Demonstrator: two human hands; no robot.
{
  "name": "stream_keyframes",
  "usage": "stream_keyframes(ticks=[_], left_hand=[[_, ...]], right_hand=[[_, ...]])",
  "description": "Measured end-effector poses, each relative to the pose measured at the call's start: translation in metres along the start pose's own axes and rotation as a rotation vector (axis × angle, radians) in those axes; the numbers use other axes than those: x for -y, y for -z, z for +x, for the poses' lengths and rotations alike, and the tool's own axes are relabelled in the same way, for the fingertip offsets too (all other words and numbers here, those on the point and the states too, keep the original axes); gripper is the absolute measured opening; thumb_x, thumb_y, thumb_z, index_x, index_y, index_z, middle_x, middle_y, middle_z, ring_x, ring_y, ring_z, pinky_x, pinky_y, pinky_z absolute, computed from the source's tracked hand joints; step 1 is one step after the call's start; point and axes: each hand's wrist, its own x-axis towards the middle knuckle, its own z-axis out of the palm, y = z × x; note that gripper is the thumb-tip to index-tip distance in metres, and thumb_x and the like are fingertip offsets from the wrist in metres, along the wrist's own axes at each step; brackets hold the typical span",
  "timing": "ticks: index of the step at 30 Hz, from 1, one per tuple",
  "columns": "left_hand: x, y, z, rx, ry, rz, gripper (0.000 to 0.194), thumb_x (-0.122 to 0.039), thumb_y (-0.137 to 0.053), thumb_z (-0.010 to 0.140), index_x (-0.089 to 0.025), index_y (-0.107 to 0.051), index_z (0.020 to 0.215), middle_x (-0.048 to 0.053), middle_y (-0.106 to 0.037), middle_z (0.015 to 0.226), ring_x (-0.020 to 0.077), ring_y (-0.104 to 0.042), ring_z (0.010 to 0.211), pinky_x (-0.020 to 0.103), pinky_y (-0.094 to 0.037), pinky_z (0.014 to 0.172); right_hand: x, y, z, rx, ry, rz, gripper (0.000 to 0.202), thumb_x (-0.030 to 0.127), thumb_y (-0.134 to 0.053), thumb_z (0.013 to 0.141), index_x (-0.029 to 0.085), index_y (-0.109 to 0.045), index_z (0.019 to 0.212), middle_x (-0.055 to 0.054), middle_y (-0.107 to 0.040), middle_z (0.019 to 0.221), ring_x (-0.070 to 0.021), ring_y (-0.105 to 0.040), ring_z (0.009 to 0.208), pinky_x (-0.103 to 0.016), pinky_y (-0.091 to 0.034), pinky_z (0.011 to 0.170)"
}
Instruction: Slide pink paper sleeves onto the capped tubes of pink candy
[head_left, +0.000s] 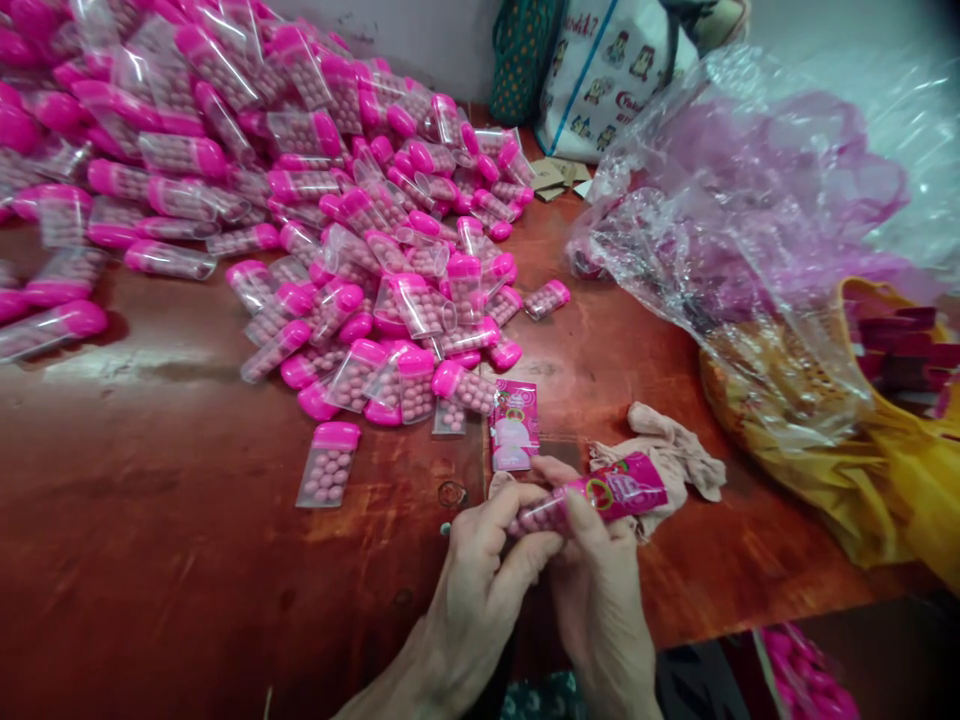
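Note:
Both hands meet at the table's front edge around one candy container (532, 515) filled with pink balls. My left hand (480, 580) pinches its clear lower end between thumb and fingers. Around its other end sits a magenta printed sleeve (634, 487), and my right hand (600, 570) grips container and sleeve there. The container lies tilted, pointing up to the right. Just beyond the fingers a flat magenta printed sleeve (514, 425) rests on the table. One capped container (328, 465) lies alone to the left.
A large heap of pink-capped containers (315, 180) covers the back left of the wooden table (187, 520). A beige cloth (675, 450) lies right of the hands. Clear plastic wrap (697, 210) and a yellow basket (810, 480) holding magenta pieces fill the right. A printed bag (611, 80) stands behind.

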Motion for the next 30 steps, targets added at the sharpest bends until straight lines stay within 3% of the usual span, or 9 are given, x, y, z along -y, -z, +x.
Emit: stream_keyframes(ticks=[3, 8, 14, 17, 22, 25, 30], left_hand=[[0.002, 0.0, 0.0, -0.007, 0.013, 0.054, 0.016, -0.029, -0.056, 0.083, -0.021, -0.063, 0.094, -0.002, -0.054, 0.065, 0.0095, -0.045, 0.049, 0.02, -0.037, 0.048], [0.002, 0.0, -0.001, 0.003, 0.01, 0.035, 0.019, -0.024, -0.054, 0.083, -0.02, -0.064, 0.098, -0.003, -0.049, 0.06, 0.0105, -0.045, 0.049, 0.021, -0.038, 0.048], [0.001, -0.002, 0.003, -0.051, 0.041, -0.153, 0.013, -0.02, -0.054, 0.082, -0.018, -0.063, 0.091, -0.003, -0.051, 0.064, 0.0089, -0.046, 0.053, 0.019, -0.039, 0.051], [-0.002, -0.003, 0.004, -0.048, 0.088, -0.252, 0.014, -0.027, -0.053, 0.084, -0.019, -0.056, 0.096, -0.005, -0.048, 0.061, 0.0081, -0.045, 0.05, 0.019, -0.036, 0.046], [-0.01, -0.003, -0.001, 0.052, 0.092, -0.369, 0.019, -0.029, -0.041, 0.091, -0.02, -0.043, 0.107, -0.002, -0.053, 0.069, 0.0094, -0.05, 0.052, 0.02, -0.037, 0.045], [-0.009, -0.002, -0.004, -0.022, 0.085, -0.368, 0.018, -0.029, -0.043, 0.091, -0.021, -0.042, 0.106, -0.003, -0.051, 0.07, 0.0088, -0.049, 0.052, 0.02, -0.035, 0.044], [-0.005, -0.001, -0.003, -0.094, 0.122, -0.444, 0.016, -0.03, -0.045, 0.09, -0.021, -0.044, 0.103, -0.005, -0.047, 0.064, 0.0069, -0.043, 0.046, 0.019, -0.03, 0.04]], right_hand=[[0.004, 0.002, 0.003, -0.023, 0.046, 0.01, 0.016, 0.025, -0.073, 0.069, 0.019, -0.069, 0.083, -0.002, -0.069, 0.08, -0.0151, -0.064, 0.067, -0.026, -0.053, 0.063], [-0.006, 0.001, 0.001, -0.025, 0.026, -0.101, 0.012, 0.024, -0.074, 0.07, 0.018, -0.069, 0.079, 0.001, -0.068, 0.062, -0.0118, -0.06, 0.05, -0.021, -0.049, 0.048], [-0.019, 0.003, -0.003, -0.014, 0.027, -0.186, 0.013, 0.025, -0.075, 0.069, 0.016, -0.069, 0.076, -0.002, -0.07, 0.066, -0.0133, -0.062, 0.056, -0.02, -0.05, 0.049], [-0.016, 0.004, -0.001, 0.018, 0.009, -0.113, 0.015, 0.031, -0.071, 0.074, 0.017, -0.067, 0.075, 0.001, -0.066, 0.059, -0.0078, -0.053, 0.042, -0.019, -0.047, 0.043], [-0.014, 0.002, -0.001, 0.033, 0.015, -0.093, 0.021, 0.038, -0.063, 0.079, 0.018, -0.062, 0.071, 0.008, -0.048, 0.041, -0.0041, -0.036, 0.029, -0.014, -0.032, 0.028], [-0.022, -0.001, -0.006, 0.006, 0.044, -0.171, 0.026, 0.037, -0.063, 0.08, 0.017, -0.059, 0.064, 0.01, -0.039, 0.038, -0.0033, -0.032, 0.031, -0.014, -0.029, 0.03], [-0.032, 0.0, -0.011, 0.04, 0.113, -0.249, 0.023, 0.032, -0.062, 0.082, 0.017, -0.057, 0.065, 0.008, -0.044, 0.047, -0.0042, -0.039, 0.039, -0.015, -0.034, 0.037]])
